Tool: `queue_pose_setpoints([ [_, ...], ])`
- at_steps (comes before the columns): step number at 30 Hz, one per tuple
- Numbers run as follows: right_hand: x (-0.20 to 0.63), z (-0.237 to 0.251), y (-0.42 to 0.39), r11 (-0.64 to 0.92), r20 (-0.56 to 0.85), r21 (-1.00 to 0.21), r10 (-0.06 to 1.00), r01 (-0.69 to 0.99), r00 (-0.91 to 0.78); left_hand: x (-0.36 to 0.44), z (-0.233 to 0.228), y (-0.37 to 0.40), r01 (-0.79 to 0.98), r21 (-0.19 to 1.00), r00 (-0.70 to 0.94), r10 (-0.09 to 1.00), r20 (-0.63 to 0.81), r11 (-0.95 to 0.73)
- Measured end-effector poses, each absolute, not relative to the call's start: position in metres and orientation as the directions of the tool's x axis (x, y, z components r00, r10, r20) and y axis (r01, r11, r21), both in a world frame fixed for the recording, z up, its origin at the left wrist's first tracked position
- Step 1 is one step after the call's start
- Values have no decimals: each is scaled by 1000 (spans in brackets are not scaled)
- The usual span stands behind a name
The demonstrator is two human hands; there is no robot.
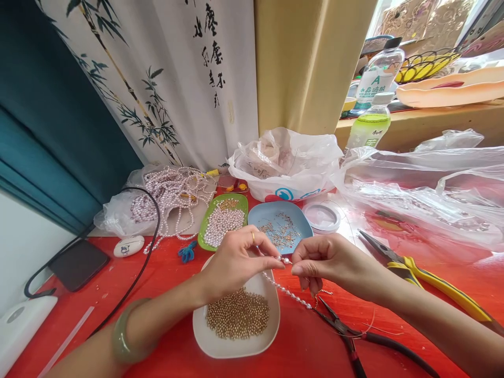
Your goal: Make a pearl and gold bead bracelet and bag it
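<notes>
1. The left hand (pixel 240 260), with a ring (pixel 253 238) on one finger and a green bangle (pixel 121 336) at the wrist, has its thumb and index fingers pinched on a bead strand (pixel 289 295)
2. The right hand (pixel 333 260) faces it, thumb and index fingers grasping the same strand just beside a white bead, its other fingers curled below
3. The strand's upper part is stretched between the two hands; the rest slants down past the edge of a white tray (pixel 236 349) towards the tips of the black-handled pliers (pixel 348 336)
4. That tray, on the red worktop (pixel 169 352) below the left hand, holds gold beads (pixel 238 315)
5. Beyond the hands, a green tray (pixel 202 239) holds pearly and gold beads, and next to it a blue tray (pixel 255 211) holds thin metal pins (pixel 281 231)
6. Yellow-handled pliers (pixel 413 270) lie beyond the right forearm
7. On the left, a plastic bag (pixel 112 216) lies under a heap of pearly strings (pixel 165 191), near a white oval case (pixel 128 245) and a blue object (pixel 187 252)
</notes>
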State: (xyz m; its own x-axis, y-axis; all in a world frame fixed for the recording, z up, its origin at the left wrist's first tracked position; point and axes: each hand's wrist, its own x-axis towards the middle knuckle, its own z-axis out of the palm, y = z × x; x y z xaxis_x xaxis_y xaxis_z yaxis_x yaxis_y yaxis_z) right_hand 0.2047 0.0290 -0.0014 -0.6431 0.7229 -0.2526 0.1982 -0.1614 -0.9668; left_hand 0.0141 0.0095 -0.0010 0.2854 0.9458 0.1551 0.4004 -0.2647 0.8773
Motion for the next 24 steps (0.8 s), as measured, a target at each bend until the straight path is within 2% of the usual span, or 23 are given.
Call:
queue_pose_setpoints([
  [5, 203, -4, 29, -115, -219, -973, 741, 201, -634, 16, -2, 8, 425, 865, 262, 951, 163, -265],
  [11, 200, -3, 27, -138, -224, -973, 767, 186, -602, 17, -4, 6, 457, 854, 246, 958, 145, -247],
  [18, 201, -6, 29, -132, -218, -974, 781, 186, -585, 15, -1, 8, 482, 803, 330, 922, 203, -349],
  [22, 203, -9, 31, -108, -195, -977, 790, 182, -581, 12, 4, 11, 462, 829, 329, 929, 171, -316],
  [24, 203, -11, 32, -114, -196, -978, 788, 174, -584, 11, 6, 12, 458, 826, 304, 931, 201, -328],
])
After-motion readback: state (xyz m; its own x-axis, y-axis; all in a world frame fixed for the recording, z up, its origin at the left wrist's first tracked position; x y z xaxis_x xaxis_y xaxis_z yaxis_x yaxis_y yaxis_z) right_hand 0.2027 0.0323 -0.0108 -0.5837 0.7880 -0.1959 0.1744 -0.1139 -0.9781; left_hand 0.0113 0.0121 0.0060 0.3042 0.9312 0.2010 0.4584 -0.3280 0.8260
